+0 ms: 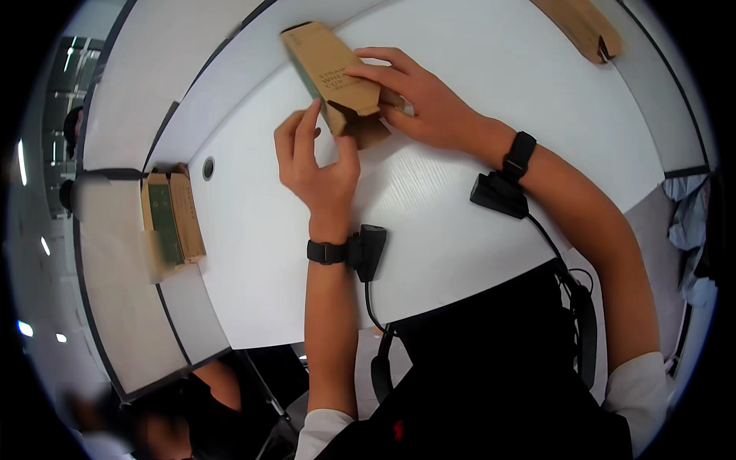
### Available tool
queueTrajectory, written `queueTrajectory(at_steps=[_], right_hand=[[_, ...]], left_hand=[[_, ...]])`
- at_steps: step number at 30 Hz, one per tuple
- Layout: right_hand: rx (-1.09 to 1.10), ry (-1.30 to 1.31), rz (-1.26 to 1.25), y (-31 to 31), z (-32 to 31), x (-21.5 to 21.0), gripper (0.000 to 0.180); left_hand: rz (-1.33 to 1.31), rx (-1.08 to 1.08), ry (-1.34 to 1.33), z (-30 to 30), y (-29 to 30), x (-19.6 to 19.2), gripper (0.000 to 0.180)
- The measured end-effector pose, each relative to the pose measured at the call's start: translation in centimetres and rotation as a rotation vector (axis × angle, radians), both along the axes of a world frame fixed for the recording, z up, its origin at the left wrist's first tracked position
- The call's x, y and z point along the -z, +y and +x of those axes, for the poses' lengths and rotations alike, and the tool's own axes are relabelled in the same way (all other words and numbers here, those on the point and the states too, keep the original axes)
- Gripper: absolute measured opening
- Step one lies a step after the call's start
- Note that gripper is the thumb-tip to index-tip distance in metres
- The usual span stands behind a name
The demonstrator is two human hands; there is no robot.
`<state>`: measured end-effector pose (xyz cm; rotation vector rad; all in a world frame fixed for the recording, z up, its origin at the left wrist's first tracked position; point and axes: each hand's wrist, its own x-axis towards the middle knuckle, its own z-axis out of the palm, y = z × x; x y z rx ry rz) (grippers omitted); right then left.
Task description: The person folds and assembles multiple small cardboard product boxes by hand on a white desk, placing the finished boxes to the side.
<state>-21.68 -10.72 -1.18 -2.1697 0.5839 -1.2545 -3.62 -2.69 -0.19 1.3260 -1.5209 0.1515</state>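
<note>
box: long brown cardboard carton [331, 77] with a green side panel, lying flat on the white table [460, 230], far side of centre, near end toward the person with its flaps open
right hand: right hand [418, 100] lies over the top of the carton, fingers spread along its printed face, palm near the open end (holding it down, fingers not curled under that I can see)
left hand: left hand [318, 165] just below the open end, fingers raised and touching the flap edge, thumb against the lower flap; loosely open, nothing clamped in it
wrists: black strap on each wrist, each carrying a small black device [368, 249] with a cable running back to the body (second device [500, 193] under the right forearm)
other boxes: two similar brown-and-green cartons [172, 218] side by side at the left table edge, well apart from the hands; another brown carton [586, 29] at the top right, also well apart
table detail: round cable hole [208, 168] left of the left hand
nearby: another person, blurred, at lower left below the table edge (no hands on the table)
</note>
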Motion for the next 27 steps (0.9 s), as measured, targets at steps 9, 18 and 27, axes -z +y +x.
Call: queueTrajectory(at_steps=[9, 18, 27], right_hand=[[-0.009, -0.087, -0.165, 0.7, -0.2, -0.2, 0.021], [0.060, -0.135, -0.299, 0.3, 0.6, 0.3, 0.027], [0.037, -0.103, -0.086, 0.4, 0.3, 0.2, 0.014]], left_hand=[[-0.035, 0.032, -0.080, -0.7, 0.2, -0.3, 0.021], [-0.078, -0.003, -0.198, 0.3, -0.1, 0.0, 0.021], [-0.113, 0.009, -0.343, 1.4, 0.0, 0.2, 0.023]])
